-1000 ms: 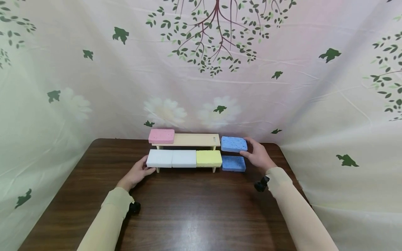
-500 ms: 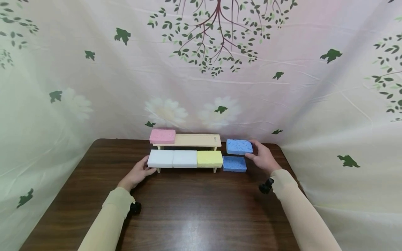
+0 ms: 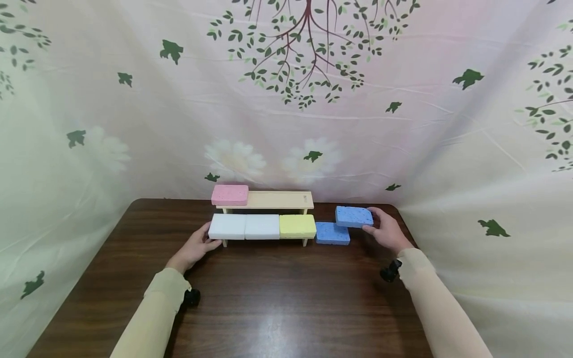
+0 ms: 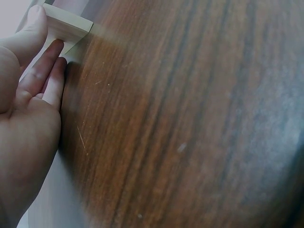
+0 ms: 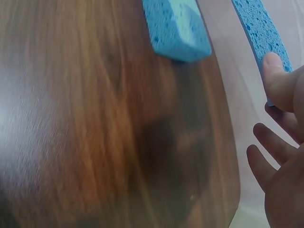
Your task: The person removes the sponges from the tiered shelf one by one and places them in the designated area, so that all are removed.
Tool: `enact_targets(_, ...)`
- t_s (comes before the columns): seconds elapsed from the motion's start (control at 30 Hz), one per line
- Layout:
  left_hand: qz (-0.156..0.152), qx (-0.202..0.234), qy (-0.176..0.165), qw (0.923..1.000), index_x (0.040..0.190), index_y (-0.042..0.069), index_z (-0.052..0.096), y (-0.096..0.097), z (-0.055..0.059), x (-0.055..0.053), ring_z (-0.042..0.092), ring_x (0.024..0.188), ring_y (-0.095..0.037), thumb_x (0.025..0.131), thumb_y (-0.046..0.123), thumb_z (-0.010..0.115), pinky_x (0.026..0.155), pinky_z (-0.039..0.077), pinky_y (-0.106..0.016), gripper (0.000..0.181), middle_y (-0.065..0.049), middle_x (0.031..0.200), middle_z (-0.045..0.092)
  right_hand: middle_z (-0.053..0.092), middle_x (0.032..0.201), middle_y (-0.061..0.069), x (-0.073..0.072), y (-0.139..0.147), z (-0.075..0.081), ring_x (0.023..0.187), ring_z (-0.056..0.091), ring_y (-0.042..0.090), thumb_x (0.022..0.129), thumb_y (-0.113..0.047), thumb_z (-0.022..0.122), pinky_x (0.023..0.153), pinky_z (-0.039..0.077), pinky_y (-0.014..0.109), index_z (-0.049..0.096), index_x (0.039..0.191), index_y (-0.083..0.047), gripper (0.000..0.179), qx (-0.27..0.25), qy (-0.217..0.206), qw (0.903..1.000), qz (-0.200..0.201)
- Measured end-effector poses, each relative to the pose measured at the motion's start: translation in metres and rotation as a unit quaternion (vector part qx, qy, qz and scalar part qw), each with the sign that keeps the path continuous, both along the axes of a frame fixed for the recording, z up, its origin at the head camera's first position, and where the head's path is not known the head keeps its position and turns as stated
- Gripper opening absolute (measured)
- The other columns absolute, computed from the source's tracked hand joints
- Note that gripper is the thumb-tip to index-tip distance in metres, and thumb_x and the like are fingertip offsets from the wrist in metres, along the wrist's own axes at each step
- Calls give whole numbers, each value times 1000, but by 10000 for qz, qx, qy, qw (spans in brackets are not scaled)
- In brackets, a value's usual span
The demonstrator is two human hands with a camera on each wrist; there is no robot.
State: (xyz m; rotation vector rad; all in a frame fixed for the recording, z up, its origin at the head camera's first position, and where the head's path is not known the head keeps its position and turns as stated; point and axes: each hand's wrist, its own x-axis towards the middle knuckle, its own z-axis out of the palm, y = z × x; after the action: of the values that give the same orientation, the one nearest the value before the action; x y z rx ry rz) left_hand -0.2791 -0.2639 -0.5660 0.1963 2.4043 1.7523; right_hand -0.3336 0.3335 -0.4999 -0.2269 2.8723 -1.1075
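My right hand pinches a blue sponge by its right end, thumb on the near side. In the right wrist view the thumb presses on the porous face of this sponge, with the other fingers spread below. A second blue sponge lies just to its left, its corner overlapped in the head view. At the left, my left hand grips the end of the front wooden stand, which bears two white sponges and a yellow sponge.
Behind stands another low wooden stand with a pink sponge on its left end. Dark wooden table runs under everything, and a printed cloth hangs along its back and sides.
My right hand has carried the blue sponge rightward and toward me, away from the back stand's right end. My left hand has stayed at the front stand.
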Motion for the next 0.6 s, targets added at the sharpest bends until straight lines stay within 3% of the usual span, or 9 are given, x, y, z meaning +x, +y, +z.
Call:
enact_targets(0.37, 11, 11, 14, 10000, 166, 3, 24, -1, 1, 1, 27, 155, -44, 102, 9, 70, 123, 27, -62, 79, -25, 167, 30, 41, 156, 34, 4, 23, -14, 135, 50, 50, 104, -11, 67, 110, 46, 64, 31, 160, 2, 68, 57, -144, 9996, -221)
enact_targets(0.6, -34, 19, 61, 10000, 165, 2, 23, -1, -1, -1, 26, 155, -46, 102, 8, 69, 123, 26, -64, 78, -27, 167, 30, 40, 156, 36, 6, 32, -18, 136, 49, 51, 104, -10, 66, 108, 48, 64, 29, 160, 4, 69, 38, -100, 9998, -152)
